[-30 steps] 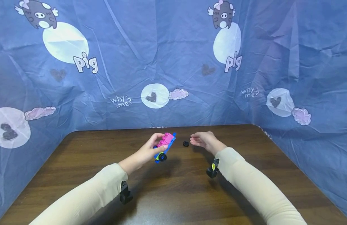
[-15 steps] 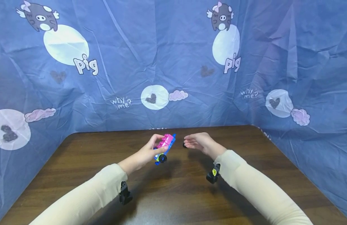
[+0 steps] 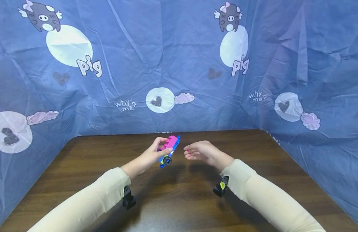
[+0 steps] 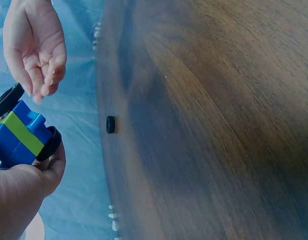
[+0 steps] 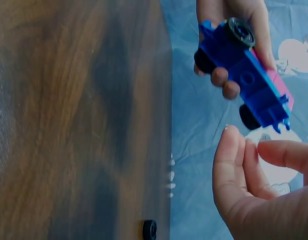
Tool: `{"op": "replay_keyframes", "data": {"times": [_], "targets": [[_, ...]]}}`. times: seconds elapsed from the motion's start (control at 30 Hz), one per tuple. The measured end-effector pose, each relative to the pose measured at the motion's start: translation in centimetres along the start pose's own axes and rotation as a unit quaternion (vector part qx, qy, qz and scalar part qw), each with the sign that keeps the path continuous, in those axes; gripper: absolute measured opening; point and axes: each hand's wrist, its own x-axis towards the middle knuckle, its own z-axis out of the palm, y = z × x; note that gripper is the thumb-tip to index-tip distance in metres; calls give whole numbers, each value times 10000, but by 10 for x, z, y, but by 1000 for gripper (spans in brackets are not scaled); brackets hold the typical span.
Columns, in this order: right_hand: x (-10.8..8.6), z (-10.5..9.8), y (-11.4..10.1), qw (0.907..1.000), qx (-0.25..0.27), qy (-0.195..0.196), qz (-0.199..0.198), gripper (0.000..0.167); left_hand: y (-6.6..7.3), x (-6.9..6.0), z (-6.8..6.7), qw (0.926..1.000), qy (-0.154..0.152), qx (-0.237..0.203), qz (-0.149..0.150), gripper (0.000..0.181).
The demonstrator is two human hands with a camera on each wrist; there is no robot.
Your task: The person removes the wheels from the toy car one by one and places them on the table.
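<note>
The left hand (image 3: 147, 158) grips a toy car (image 3: 170, 142) with a pink brick top and a blue base, held above the wooden table. Three black wheels show on the car (image 5: 244, 75) in the right wrist view, its underside facing that camera. Just to the right of the car, the right hand (image 3: 206, 153) hovers with fingers loosely bent and nothing visible between them. A loose black wheel (image 4: 110, 124) stands on the table in the left wrist view; the same wheel (image 5: 149, 230) is at the bottom of the right wrist view. The head view does not show it.
The brown wooden table (image 3: 179, 199) lies under both hands. Behind and beside it hangs a blue printed cloth (image 3: 179, 64). Black wrist cameras hang beneath both cream sleeves.
The right hand has moved left, closer to the car, and now covers the loose wheel in the head view. The left hand keeps its grip, with the car nearly in the same place.
</note>
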Motion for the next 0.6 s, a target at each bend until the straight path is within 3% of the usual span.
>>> {"op": "replay_keyframes", "data": {"times": [0.37, 0.6], "targets": [[-18, 19, -2, 9950, -416, -903, -54, 39, 2, 2, 4, 9997, 166, -49, -146, 36], [-25, 32, -2, 9880, -544, -1441, -53, 35, 2, 1, 2, 9999, -5, -116, -62, 34]]}}
